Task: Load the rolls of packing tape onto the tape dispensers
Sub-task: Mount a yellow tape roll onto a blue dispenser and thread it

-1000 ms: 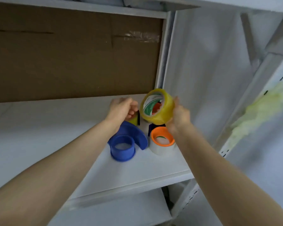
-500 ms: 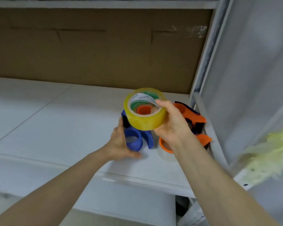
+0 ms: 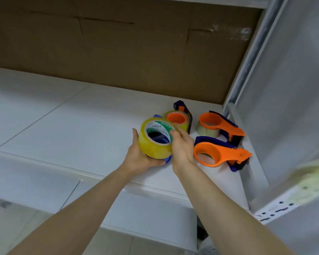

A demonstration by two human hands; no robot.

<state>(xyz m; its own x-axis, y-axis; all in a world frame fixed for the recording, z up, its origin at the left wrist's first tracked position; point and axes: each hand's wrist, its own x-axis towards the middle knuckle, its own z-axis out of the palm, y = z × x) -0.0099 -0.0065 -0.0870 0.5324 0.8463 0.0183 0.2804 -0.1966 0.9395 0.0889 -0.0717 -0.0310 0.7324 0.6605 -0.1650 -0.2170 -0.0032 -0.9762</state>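
Note:
A yellow roll of packing tape (image 3: 152, 145) with a green-printed white core sits tilted over the hub of a blue tape dispenser (image 3: 167, 159), which is mostly hidden beneath it. My right hand (image 3: 181, 149) grips the roll's right rim, fingers on the core edge. My left hand (image 3: 138, 156) cups the roll's left side and the dispenser's base. Behind stands an orange-and-navy dispenser (image 3: 180, 117) loaded with a yellow roll. Two more orange dispensers lie to the right: one (image 3: 219, 124) on a pale roll, one (image 3: 219, 155) nearer the front.
Everything rests on a white shelf (image 3: 72, 129) backed by brown cardboard (image 3: 118, 52). A grey upright post (image 3: 247, 61) and a pale side panel close off the right. A lower white shelf (image 3: 145, 218) shows beneath the front edge.
My right hand lowered the yellow roll from mid-air onto the blue dispenser. My left hand stayed on the dispenser and now also cups the roll. The view shifted left and down.

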